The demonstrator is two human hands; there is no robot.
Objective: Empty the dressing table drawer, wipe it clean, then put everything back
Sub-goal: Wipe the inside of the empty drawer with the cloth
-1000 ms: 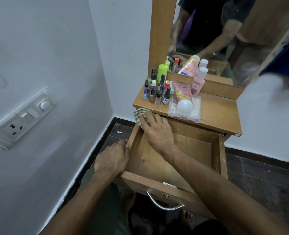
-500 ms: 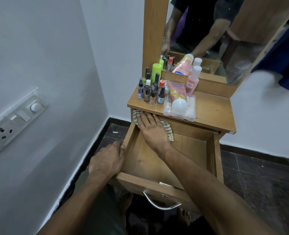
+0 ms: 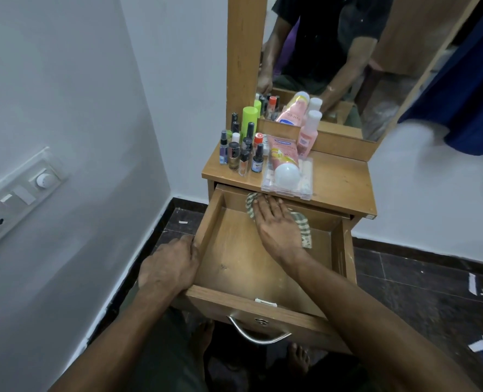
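The wooden drawer (image 3: 229,258) of the dressing table stands pulled out, and nothing lies in it but a cloth. My right hand (image 3: 275,222) presses flat on a green-striped cloth (image 3: 304,229) against the drawer's back wall, fingers straight. My left hand (image 3: 168,265) rests on the drawer's left wall near the front corner. On the table top (image 3: 339,179) stand several small nail polish bottles (image 3: 241,157), a green can (image 3: 249,120), a pink bottle (image 3: 308,135), and a pink tube (image 3: 284,159) lying on a clear plastic box (image 3: 305,188).
A mirror (image 3: 347,52) rises behind the table top and reflects a person. A white wall with a switch panel (image 3: 16,199) is close on the left. Dark floor tiles (image 3: 421,292) lie to the right. A metal handle (image 3: 258,336) hangs on the drawer front.
My right hand has slid the cloth rightwards from the drawer's back left corner along the back wall. My left hand stays on the left wall.
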